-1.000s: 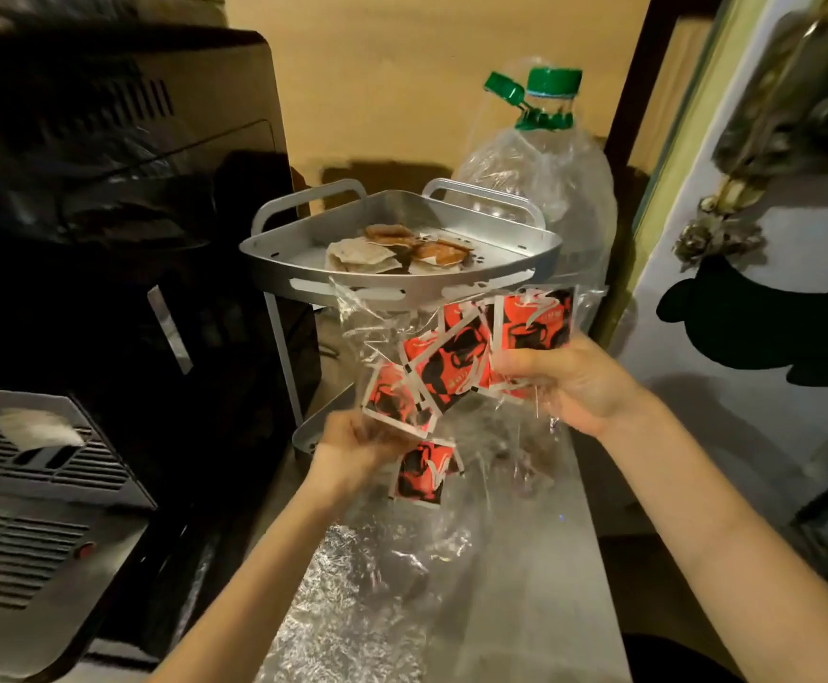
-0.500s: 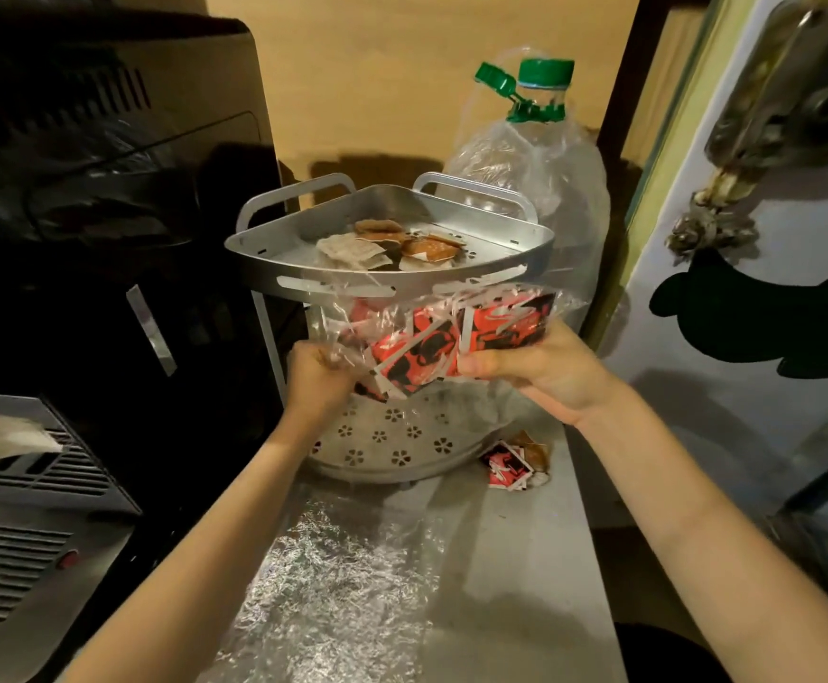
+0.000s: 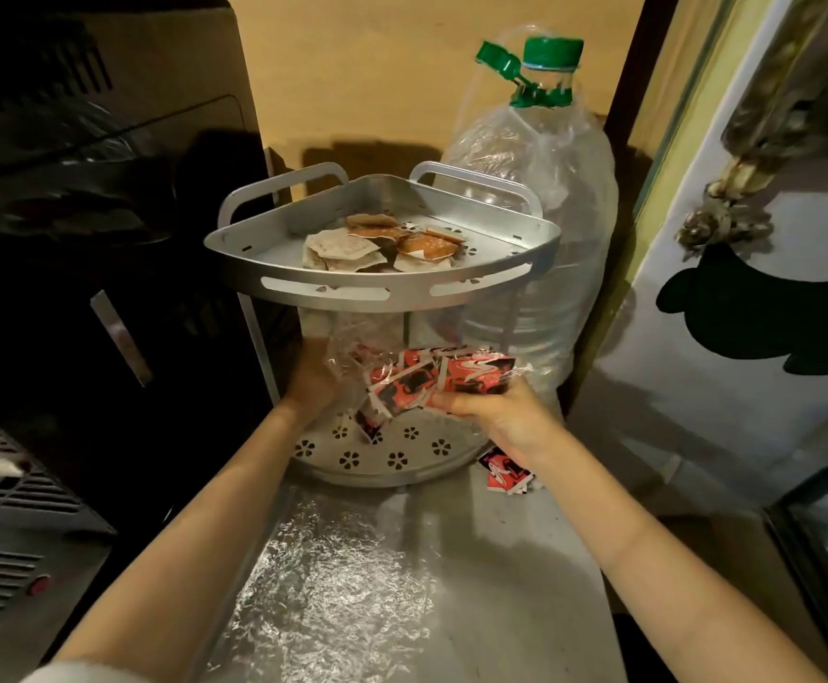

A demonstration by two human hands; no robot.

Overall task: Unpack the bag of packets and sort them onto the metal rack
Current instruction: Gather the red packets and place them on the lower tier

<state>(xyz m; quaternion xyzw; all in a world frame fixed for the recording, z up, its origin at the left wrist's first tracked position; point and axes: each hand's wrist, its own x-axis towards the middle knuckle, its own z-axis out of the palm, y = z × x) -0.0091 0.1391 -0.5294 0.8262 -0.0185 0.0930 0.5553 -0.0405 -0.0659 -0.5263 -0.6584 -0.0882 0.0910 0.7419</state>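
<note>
My left hand [image 3: 314,382] gripped one end of the clear bag [image 3: 352,345] and my right hand [image 3: 495,411] pinched the other end with its red packets [image 3: 431,382]. I held it between the shelves of the metal rack [image 3: 382,283], over the lower shelf [image 3: 387,460]. This looked like the emptying step. Next, I judged, the bag needed tipping. A few packets [image 3: 505,473] lay beside the rack.

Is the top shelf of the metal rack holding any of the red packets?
No, the top shelf holds only brown and beige packets; the red packets are lower, in both hands.
</note>
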